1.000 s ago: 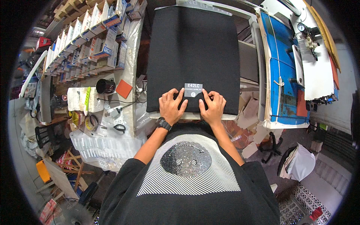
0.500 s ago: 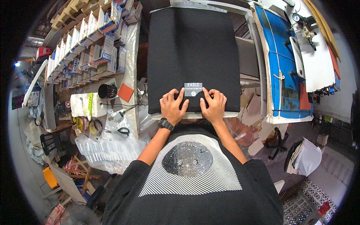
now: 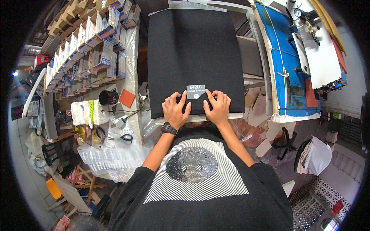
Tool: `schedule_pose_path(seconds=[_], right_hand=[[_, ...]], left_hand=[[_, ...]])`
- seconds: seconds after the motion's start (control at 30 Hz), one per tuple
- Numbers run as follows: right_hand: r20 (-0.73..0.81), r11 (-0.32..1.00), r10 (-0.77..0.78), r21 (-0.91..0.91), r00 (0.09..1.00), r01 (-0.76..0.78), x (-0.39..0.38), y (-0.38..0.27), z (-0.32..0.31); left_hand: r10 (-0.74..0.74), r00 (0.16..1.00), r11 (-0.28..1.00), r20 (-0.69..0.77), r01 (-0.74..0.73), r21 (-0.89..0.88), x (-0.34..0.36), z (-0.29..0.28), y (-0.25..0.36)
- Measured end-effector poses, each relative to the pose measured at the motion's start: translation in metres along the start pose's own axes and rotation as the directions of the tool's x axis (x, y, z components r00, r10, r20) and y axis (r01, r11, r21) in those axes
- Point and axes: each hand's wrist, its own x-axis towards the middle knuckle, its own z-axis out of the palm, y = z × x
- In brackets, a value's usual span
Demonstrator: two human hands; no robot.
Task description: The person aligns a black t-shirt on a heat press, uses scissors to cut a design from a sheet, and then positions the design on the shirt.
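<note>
Black fabric (image 3: 194,50) is stretched smooth over a flat rectangular board, whose pale near edge (image 3: 200,118) shows below it. A small grey label-like piece (image 3: 196,92) with white print lies flat near the fabric's front. My left hand (image 3: 176,111) rests on the cloth to its left, index fingertip at the label's edge and thumb apart. On the other side, my right hand (image 3: 217,109) mirrors it, with its index fingertip at the right edge. Both hands have their fingers bent but apart, resting on the fabric.
At the left, a table carries rows of open boxes (image 3: 90,56), a black mug (image 3: 109,97), an orange square (image 3: 126,98), a green-handled cutter (image 3: 91,111), tape rolls (image 3: 98,134) and clear film sheets (image 3: 111,159). A blue padded board (image 3: 287,69) with a cord stands at the right.
The whole view has shifted slightly. My hands stay at the two sides of the label, and the label lies in the same spot on the fabric.
</note>
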Motion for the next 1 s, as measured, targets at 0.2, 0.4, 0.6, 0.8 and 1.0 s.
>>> schedule_pose_path(seconds=[0.2,0.4,0.6,0.8,1.0], right_hand=[[0.023,1.000,-0.008,0.020,1.000,0.008,0.002,-0.001,-0.002],[-0.027,0.963,0.097,0.256,0.995,-0.087,0.003,0.000,-0.046],[-0.032,0.949,0.312,0.063,0.950,-0.309,-0.026,0.030,-0.079],[0.056,0.780,0.594,0.202,0.802,-0.592,-0.105,0.147,-0.045],[0.676,-0.169,0.690,0.499,0.259,-0.850,-0.097,0.152,-0.028]], left_hand=[[-0.022,0.999,0.997,0.028,0.024,-0.077,0.000,-0.005,-0.005],[-0.216,0.969,0.925,-0.115,0.165,-0.343,0.002,-0.035,-0.028],[-0.732,0.666,0.492,0.143,0.662,-0.565,-0.053,-0.015,-0.138],[-0.390,0.448,-0.326,0.804,0.750,-0.576,-0.064,0.011,-0.138],[-0.373,0.425,-0.551,0.824,0.614,-0.566,-0.111,0.052,-0.185]])
